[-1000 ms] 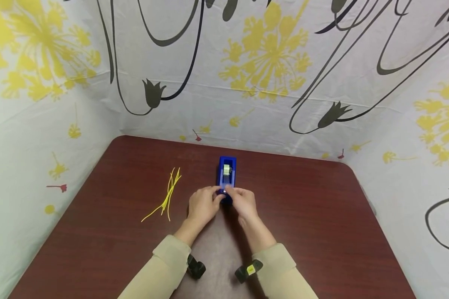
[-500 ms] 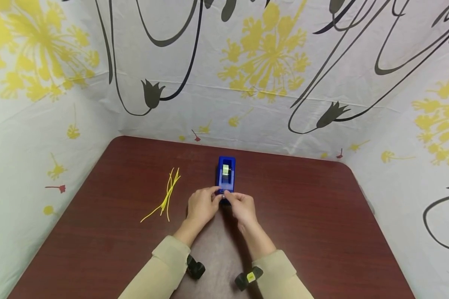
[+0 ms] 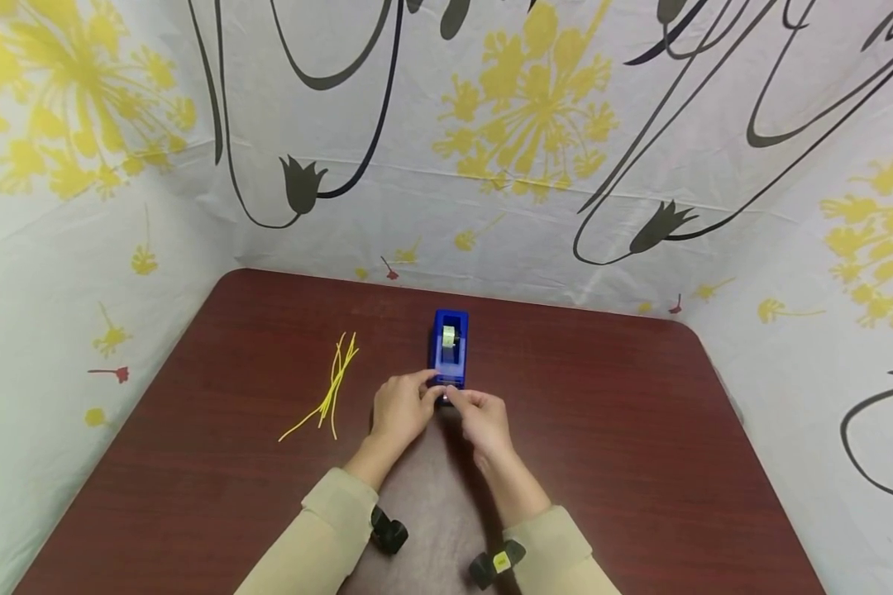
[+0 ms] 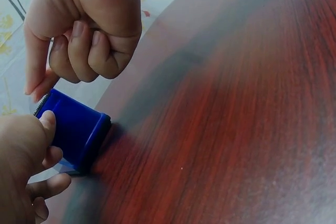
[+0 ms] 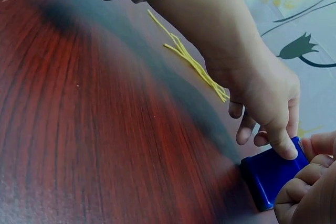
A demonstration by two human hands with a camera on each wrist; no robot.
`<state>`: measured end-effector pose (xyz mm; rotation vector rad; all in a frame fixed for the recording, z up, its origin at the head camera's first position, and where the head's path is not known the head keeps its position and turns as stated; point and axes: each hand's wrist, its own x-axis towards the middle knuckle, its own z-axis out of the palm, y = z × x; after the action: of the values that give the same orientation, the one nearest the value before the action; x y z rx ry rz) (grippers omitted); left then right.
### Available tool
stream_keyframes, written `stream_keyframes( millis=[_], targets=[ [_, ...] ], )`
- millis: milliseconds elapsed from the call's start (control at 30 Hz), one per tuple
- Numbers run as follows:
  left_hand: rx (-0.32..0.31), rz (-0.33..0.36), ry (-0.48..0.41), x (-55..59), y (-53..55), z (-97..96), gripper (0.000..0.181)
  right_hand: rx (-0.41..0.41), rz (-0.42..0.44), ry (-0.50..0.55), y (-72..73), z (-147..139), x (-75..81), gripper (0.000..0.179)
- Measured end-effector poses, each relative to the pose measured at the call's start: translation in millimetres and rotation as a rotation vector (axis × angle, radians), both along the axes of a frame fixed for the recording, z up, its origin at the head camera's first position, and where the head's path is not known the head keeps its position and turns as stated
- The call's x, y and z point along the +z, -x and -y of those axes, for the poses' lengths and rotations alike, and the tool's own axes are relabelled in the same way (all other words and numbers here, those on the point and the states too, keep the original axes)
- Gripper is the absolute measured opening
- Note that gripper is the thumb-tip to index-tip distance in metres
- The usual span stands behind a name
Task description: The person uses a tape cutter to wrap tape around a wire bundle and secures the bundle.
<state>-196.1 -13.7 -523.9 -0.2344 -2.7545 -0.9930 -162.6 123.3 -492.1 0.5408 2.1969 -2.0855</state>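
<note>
A blue tape dispenser [image 3: 450, 370] stands on the table, its tape roll [image 3: 449, 337] in the far part. My left hand [image 3: 403, 406] grips the near end, with the thumb on the front face in the left wrist view, just below the serrated cutter [image 4: 42, 103]. Above that cutter, my right hand [image 3: 485, 421] pinches the tape end between thumb and forefinger. Its other fingers [image 4: 80, 51] are curled into the palm. The tape itself is barely visible between the fingertips.
Several thin yellow strands [image 3: 332, 392] lie in a loose, crossed bundle left of the dispenser. The dark red wooden table [image 3: 603, 430] has rounded far corners. A patterned white cloth [image 3: 446, 240] hangs behind it and at both sides.
My right hand has moved slightly toward me, from above the dispenser's front part to its near end at the cutter. The left hand has kept its hold.
</note>
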Motion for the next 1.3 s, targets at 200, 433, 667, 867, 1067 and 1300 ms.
stream_keyframes(
  millis=[200, 433, 667, 867, 1067, 1300],
  targets=[
    [0.007, 0.007, -0.007, -0.2, -0.9, -0.3, 0.032, 0.014, 0.014, 0.019, -2.0, -1, -0.8, 0.031],
    [0.007, -0.001, -0.024, -0.4, -0.1, -0.2, 0.032, 0.016, 0.014, 0.018, -4.3, -2, -3.7, 0.036],
    [0.003, 0.015, -0.029, 0.5, -0.4, -0.7, 0.032, 0.022, 0.020, 0.054, -7.1, -2, -4.8, 0.036],
    [0.003, 0.023, -0.035, 1.2, -0.2, -1.0, 0.032, 0.013, 0.011, 0.088, -9.4, -3, -6.5, 0.035],
    [-0.001, 0.030, -0.039, 2.9, 0.2, -0.7, 0.033, 0.019, 0.019, 0.142, -12.3, -3, -10.1, 0.028],
    [0.005, 0.031, -0.038, 2.3, 0.2, -0.7, 0.034, 0.028, 0.013, 0.151, -15.9, -1, -7.3, 0.029]
  ],
)
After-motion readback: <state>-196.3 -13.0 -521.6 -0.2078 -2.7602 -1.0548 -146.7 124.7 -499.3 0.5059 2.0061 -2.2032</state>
